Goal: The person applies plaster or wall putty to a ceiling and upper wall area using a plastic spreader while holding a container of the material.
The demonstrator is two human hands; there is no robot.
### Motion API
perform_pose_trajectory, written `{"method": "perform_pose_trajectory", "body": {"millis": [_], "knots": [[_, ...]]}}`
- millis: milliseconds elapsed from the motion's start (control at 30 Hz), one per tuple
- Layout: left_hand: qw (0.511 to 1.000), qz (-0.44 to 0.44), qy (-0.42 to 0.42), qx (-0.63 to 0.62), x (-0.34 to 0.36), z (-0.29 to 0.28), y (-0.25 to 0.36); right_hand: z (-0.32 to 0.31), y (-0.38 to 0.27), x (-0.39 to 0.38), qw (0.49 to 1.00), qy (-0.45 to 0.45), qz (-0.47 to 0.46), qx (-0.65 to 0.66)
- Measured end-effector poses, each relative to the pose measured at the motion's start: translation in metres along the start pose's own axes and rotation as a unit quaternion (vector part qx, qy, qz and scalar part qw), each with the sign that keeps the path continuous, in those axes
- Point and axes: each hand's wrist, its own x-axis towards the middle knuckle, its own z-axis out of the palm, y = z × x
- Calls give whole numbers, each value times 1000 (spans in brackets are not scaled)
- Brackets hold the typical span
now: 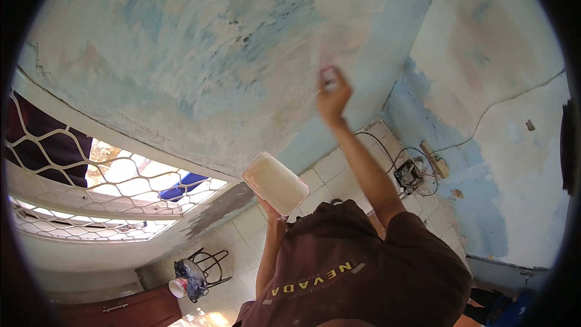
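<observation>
My right hand (334,98) is raised to the patchy blue-and-white wall (242,72), its fingers closed round a putty knife (327,74). Motion smears the tool, so its blade hardly shows against the wall. Lower and to the left, my left hand (273,207) grips a white rectangular plastic tub (275,183) from below and the side. The tub is tilted in front of my chest. Off-white material seems to coat it, though how full it is I cannot tell.
To the left, a window with a wavy metal grille (121,175) opens in the wall. A black stool (209,266) bears a dark plastic bag and a white bucket (178,287). Cables and a socket box (408,174) lie near the corner at right.
</observation>
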Motion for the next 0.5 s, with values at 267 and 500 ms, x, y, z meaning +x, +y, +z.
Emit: {"method": "perform_pose_trajectory", "body": {"millis": [267, 500], "knots": [[1000, 21, 18, 6, -12, -5, 12, 8, 42, 70, 985, 110, -56, -125], [994, 52, 36, 89, -13, -18, 15, 90, -61, -139, 968, -122, -221, -12]]}}
